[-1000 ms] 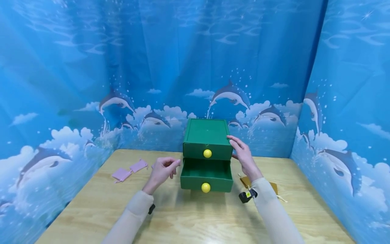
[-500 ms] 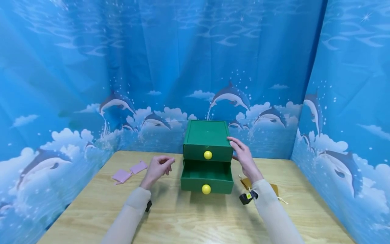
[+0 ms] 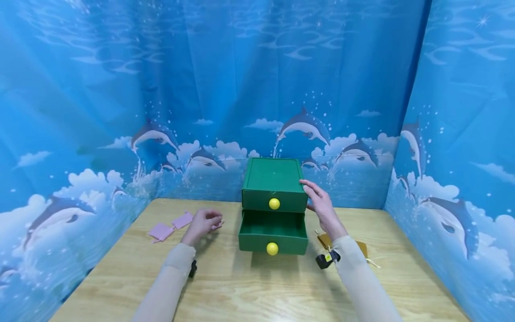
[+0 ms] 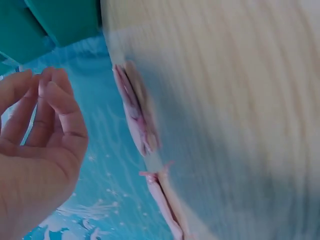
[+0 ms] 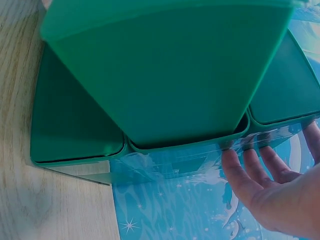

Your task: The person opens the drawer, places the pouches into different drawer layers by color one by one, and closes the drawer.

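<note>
A green drawer cabinet (image 3: 273, 174) with yellow knobs stands on the table, its middle drawer (image 3: 272, 243) pulled out; the inside that shows is bare green. My right hand (image 3: 323, 208) rests its fingertips against the cabinet's right side, by the top edge; the right wrist view shows those fingers (image 5: 235, 170) mostly straight. Left of the cabinet my left hand (image 3: 203, 226) hovers low over a small pink pouch (image 3: 217, 225), partly hidden beneath it. In the left wrist view the loosely bent fingers (image 4: 62, 102) hold nothing, and pink pouches (image 4: 137, 117) lie on the table beyond.
Two more pink pouches, one nearer (image 3: 161, 231) and one farther (image 3: 183, 220), lie left of my left hand. Mustard-brown pouches (image 3: 362, 248) with pale cords lie under my right forearm. A blue dolphin curtain (image 3: 217, 89) closes off the table's back and right side.
My left hand has drawn away from the cabinet, moving left and down to the pink pouch. The right hand stays on the cabinet, and the middle drawer remains pulled out.
</note>
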